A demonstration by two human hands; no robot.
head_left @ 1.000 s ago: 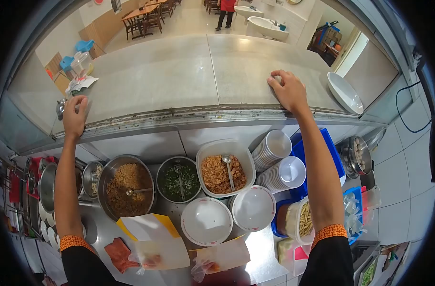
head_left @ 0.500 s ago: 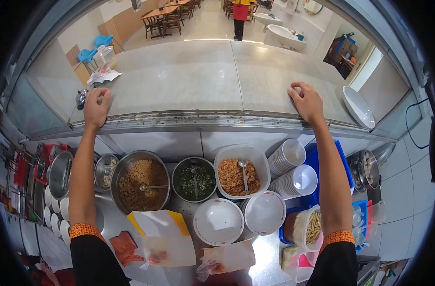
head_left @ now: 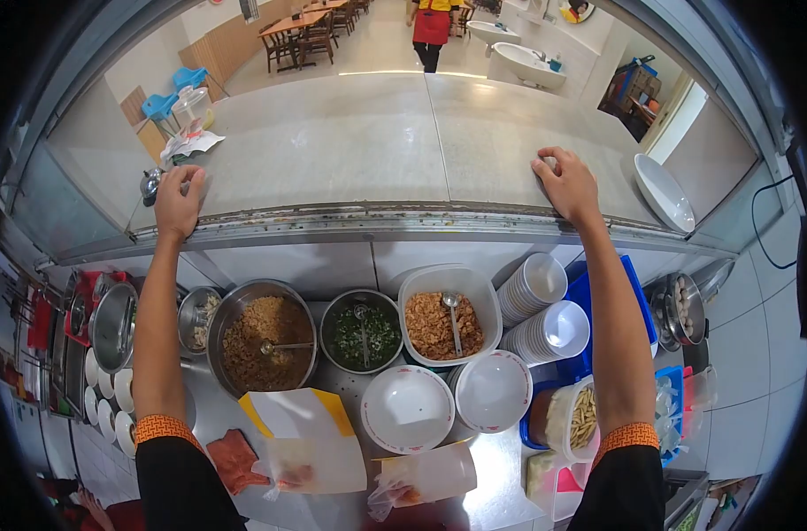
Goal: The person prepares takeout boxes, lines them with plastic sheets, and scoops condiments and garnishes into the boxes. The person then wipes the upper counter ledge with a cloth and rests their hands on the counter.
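Note:
My left hand rests on the grey counter, its thumb and curled forefinger apart, with nothing in it. Beside its fingers sits a small metal bell. Farther right on the same counter lies my right hand, loosely bent and free of any object, a gap between thumb and forefinger. To the right of that hand a white oval dish leans on the side panel. Both forearms reach over the metal window track at the counter's near edge.
Below the ledge stand a pot of minced food, a pot of chopped greens and a tub of orange-brown food, each with a spoon. White plates, stacked cups and paper wrappers lie nearer. A person walks beyond the counter.
The person in the red apron has shifted slightly left and appears mid-step. The view has tilted a little. Both my hands stay in the same places on the counter.

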